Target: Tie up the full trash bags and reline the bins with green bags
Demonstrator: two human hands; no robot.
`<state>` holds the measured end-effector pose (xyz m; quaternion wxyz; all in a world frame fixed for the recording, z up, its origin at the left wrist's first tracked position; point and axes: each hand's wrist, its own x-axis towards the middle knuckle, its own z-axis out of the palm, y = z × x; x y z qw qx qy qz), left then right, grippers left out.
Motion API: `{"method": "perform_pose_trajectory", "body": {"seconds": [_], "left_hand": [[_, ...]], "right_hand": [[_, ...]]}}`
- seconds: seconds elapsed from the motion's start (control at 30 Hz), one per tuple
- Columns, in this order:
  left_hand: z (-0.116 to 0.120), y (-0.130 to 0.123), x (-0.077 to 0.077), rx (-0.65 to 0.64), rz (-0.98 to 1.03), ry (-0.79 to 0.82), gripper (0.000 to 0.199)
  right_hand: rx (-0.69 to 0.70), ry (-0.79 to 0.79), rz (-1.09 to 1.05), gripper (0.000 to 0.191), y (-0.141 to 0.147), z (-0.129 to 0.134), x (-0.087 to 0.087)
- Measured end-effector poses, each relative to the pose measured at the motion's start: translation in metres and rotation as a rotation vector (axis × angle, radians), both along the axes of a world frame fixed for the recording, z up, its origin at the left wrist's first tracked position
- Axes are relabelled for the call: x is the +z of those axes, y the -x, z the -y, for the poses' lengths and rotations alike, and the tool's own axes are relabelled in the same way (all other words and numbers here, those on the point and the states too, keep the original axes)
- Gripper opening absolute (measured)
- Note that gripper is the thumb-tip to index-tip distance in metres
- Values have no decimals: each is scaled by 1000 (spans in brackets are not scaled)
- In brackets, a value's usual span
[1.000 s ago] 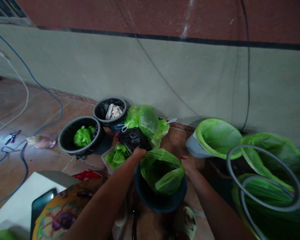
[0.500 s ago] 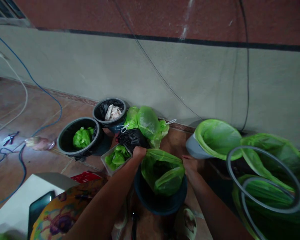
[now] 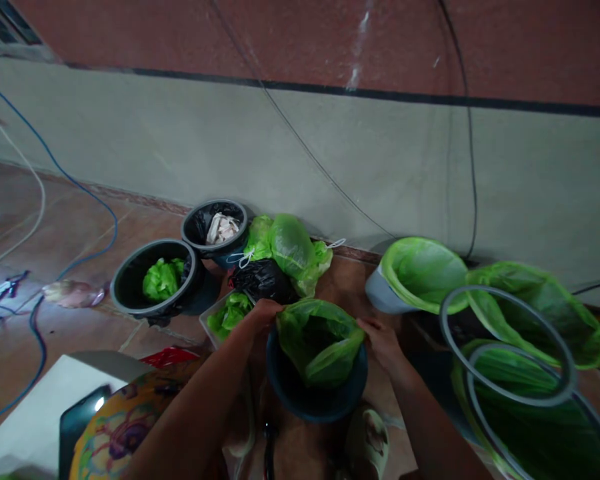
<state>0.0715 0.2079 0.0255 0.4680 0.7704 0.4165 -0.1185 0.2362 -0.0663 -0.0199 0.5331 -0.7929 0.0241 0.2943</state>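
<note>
A green plastic bag (image 3: 325, 360) hangs with its mouth spread inside a dark blue bucket (image 3: 300, 408) between my feet. My left hand (image 3: 264, 316) grips the bag's rim on the left side. On the opposite side my right hand (image 3: 379, 335) pinches the rim, fingers pressed together. The bag's back edge stretches between both hands, above the bucket's rim; its lower part is hidden in the bucket. Just left of my left hand is a pale square bin (image 3: 211, 325) with crumpled green bags (image 3: 230, 313) in it.
Two black-lined bins (image 3: 123, 303) (image 3: 215, 250) stand at the left. Tied green bags (image 3: 291, 247) and a black bag (image 3: 263, 280) lie by the wall. Green-lined bins (image 3: 387, 293) stand right, with loose grey rings (image 3: 510, 401) over one. A phone (image 3: 75, 427) lies on a white surface (image 3: 30, 413).
The view has shifted slightly, so most things sit a little further left. Both hands keep hold of the bag's rim, and the bag stays in the bucket.
</note>
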Motion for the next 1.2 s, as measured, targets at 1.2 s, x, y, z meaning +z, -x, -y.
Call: {"method": "perform_pose_trajectory", "body": {"seconds": [1.2], "left_hand": [[144, 44, 6, -935, -47, -290, 54]], "right_hand": [[1165, 391, 540, 26, 92, 13, 87]]}}
